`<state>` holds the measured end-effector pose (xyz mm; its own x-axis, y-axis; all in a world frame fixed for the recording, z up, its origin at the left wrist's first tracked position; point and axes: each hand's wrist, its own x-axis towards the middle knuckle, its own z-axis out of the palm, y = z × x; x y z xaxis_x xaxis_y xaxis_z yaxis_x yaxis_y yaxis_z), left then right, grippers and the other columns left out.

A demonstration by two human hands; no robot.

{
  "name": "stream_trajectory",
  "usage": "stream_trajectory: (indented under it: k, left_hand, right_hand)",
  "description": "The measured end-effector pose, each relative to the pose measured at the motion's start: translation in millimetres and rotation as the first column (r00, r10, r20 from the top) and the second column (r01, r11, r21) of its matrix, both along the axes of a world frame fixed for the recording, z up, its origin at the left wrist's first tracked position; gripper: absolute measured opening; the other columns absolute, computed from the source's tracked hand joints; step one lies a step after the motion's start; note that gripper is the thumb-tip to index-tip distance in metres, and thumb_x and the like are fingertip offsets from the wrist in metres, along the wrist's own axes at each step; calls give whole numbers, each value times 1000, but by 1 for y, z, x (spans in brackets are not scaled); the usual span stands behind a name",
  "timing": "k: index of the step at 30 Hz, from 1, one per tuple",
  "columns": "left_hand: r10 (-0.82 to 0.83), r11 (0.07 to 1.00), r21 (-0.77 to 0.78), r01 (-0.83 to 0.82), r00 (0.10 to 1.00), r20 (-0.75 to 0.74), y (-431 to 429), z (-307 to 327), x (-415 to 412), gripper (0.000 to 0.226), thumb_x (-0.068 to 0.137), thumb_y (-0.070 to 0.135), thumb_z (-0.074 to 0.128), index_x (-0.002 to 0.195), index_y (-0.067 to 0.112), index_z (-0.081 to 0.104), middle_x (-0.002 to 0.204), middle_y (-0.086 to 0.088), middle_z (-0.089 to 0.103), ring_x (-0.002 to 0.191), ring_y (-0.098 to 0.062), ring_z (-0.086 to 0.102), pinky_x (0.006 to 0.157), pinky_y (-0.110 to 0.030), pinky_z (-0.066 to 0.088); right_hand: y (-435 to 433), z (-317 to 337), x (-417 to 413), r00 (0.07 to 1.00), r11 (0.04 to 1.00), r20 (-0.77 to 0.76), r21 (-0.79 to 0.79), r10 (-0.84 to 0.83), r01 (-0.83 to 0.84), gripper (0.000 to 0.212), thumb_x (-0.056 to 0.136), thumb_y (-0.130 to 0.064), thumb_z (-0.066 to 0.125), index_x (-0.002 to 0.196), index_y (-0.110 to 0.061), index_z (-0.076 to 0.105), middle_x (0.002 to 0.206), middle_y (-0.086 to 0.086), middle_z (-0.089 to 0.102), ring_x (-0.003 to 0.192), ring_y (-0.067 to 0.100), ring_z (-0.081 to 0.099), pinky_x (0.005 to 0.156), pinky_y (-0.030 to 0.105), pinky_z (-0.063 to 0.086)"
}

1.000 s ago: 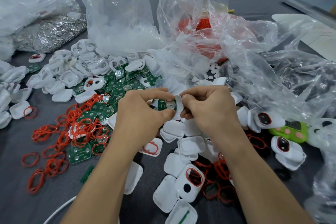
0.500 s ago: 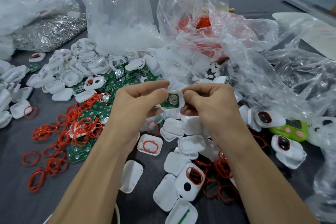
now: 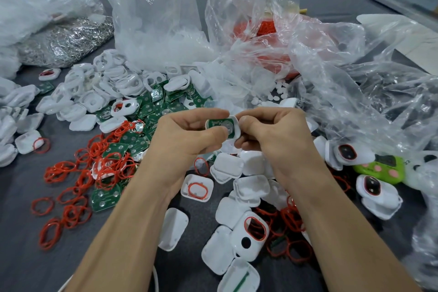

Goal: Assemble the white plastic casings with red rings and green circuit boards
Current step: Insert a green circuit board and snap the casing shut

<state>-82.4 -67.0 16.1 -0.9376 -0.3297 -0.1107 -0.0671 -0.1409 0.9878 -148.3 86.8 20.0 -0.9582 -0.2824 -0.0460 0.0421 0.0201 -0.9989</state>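
left hand (image 3: 187,140): thumb and fingers clamped on rounded white plastic casing (image 3: 236,127) | right hand (image 3: 272,135): pinching casing's right edge | casing: holds green circuit board (image 3: 218,124), raised over middle of grey table (image 3: 23,232) | thin red rubber rings (image 3: 106,163): heaped toward table's left edge

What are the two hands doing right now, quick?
Left hand: closed on the white casing, thumb on its green circuit board.
Right hand: closed, pinching the same casing's other end.
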Motion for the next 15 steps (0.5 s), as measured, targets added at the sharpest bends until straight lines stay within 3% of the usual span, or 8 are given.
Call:
stream_trajectory:
  k: [2, 6, 15]
  left_hand:
    - [14, 1000, 14, -14, 1000, -10, 0, 1, -1, 18, 84, 4, 78, 93, 17, 83, 90, -13, 79, 73, -19, 71, 61, -25, 59]
    - [28, 998, 48, -29, 999, 27, 2, 3, -1, 16, 90, 10, 74, 93, 22, 84, 90, -3, 80, 66, -9, 71, 56, -18, 55]
    - [42, 995, 94, -45, 999, 31, 3, 2, -2, 19, 87, -1, 73, 95, 14, 81, 88, -9, 80, 62, -14, 73, 55, -18, 56]
  right_hand:
    - [0, 0, 0, 1000, 1000, -5, 1, -1, 1, 22, 92, 2, 68, 78, -11, 80, 65, 17, 73, 52, 20, 69, 53, 21, 55]
    - [0, 0, 1, 1000, 1000, -16, 1, 3, -3, 22, 93, 1, 68, 79, -11, 81, 65, 15, 74, 53, 20, 69, 53, 21, 55]
    - [0, 1, 2, 999, 1000, -35, 13, -2, 2, 22, 92, 1, 68, 80, -11, 81, 64, 14, 74, 52, 19, 69, 54, 21, 56]
